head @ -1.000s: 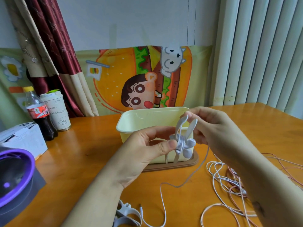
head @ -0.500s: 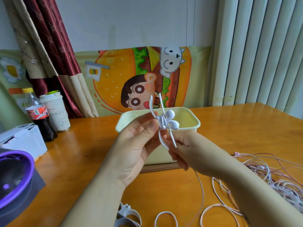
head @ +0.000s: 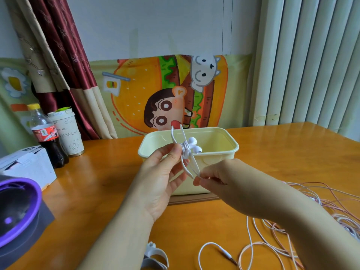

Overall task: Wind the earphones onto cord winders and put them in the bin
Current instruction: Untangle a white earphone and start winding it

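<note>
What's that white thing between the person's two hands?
A white cord winder with earphones wound round its middle, both earbuds poking out. The left hand pinches its middle, the right hand its lower end. Head view shows it.

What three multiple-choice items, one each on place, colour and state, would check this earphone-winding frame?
1. Where does the cola bottle stand? A) left of the bin, beside a paper cup; B) inside the bin; C) lying at the right edge.
2. What colour is the bin? A) blue; B) pale yellow; C) red.
3. What is the left hand doing? A) hanging idle; B) gripping the bottle; C) pinching the cord winder.
Key: 1 A, it stands far left by the cup; 2 B, walls and rim are pale yellow; 3 C, thumb and fingers pinch the winder while the right hand pinches the earphones' cord below.
</note>
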A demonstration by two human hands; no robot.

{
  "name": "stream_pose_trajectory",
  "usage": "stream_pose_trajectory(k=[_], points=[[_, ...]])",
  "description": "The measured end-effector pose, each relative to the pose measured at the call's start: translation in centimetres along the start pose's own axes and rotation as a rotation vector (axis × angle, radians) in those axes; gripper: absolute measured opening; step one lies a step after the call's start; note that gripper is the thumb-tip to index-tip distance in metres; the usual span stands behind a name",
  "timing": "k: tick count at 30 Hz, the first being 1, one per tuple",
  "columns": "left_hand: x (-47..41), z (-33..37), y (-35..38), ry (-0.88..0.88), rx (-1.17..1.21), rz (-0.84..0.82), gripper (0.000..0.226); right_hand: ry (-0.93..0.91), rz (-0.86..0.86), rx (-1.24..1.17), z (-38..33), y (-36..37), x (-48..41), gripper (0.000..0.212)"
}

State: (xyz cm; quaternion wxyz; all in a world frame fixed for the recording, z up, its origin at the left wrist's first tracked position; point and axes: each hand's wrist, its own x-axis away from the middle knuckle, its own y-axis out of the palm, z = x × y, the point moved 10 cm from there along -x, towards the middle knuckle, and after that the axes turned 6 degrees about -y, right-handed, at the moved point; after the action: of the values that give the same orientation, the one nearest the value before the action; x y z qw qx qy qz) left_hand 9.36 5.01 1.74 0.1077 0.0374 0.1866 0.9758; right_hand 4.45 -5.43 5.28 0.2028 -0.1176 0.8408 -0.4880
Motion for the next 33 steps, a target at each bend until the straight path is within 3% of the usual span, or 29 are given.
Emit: stream_pose_trajectory(k=[6,9,15,21,24,28,33], points=[[0.1,-0.3,0.0,0.012,-0.092,0.022,0.042,-0.007,-0.008,0.077,-0.6,-1.1,0.8,0.025],[0.3,0.0,0.2,0.051,-0.211,0.023,0.039,-0.043,0.162,0.092,-1.0,-3.5,0.8,0.023],[0.7,-0.4,2.0,0.031,-0.384,-0.149,0.050,-0.058,0.493,-0.003,-0.4,-7.6,1.8,0.015],[1.5,-0.4,3.6,0.038,-0.418,-0.322,0.029,-0.045,0.677,-0.143,1.5,-9.4,2.4,0.023],[1.8,0.1,4.2,0.056,-0.317,-0.382,0.032,0.003,0.647,-0.273,3.1,-8.1,1.5,0.025],[1.7,1.6,4.1,0.119,-0.084,-0.378,0.038,0.063,0.430,-0.383,4.2,-3.6,-0.6,0.028],[0.3,1.9,1.6,0.134,0.097,-0.172,0.023,-0.002,0.340,-0.326,2.5,-1.5,-1.3,0.035]])
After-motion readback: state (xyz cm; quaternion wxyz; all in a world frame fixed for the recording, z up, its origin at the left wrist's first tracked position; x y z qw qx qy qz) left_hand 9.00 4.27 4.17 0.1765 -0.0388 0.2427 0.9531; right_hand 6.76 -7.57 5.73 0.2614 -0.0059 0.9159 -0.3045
